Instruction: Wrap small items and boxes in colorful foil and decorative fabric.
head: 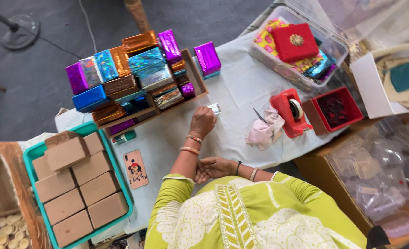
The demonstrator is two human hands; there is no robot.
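The left hand [202,122] is stretched forward across the white cloth [241,87], its fingers curled down and pinched narrowly on a small piece of silver foil [215,108], which shows just past the knuckles, at the far right edge of the hand and lying on the cloth. Bangles ring that wrist. The right hand [213,168] holds nothing: it lies flat and loosely spread, close to the body, resting against the left forearm just below the bangles, well back from the foil. Just beyond the left hand, to its left, stands a shallow cardboard tray [196,76] piled with small boxes wrapped in shiny paper of purple, blue, silver and copper; one purple wrapped box [207,58] stands apart on the cloth beside the tray's right end. To the right of the foil lie a crumpled pink cloth [263,131], with a dark blade tip showing at its top, and next to that a red tape dispenser [287,113] and a red open box [335,110] of dark bits. Farther off, a clear plastic tub [306,78] holds a red lidded box and patterned papers. Near the person's left, a phone [135,168] in a pictured case lies face down on the cloth, beside a teal tray [121,184] filled with plain brown cardboard boxes [75,184].
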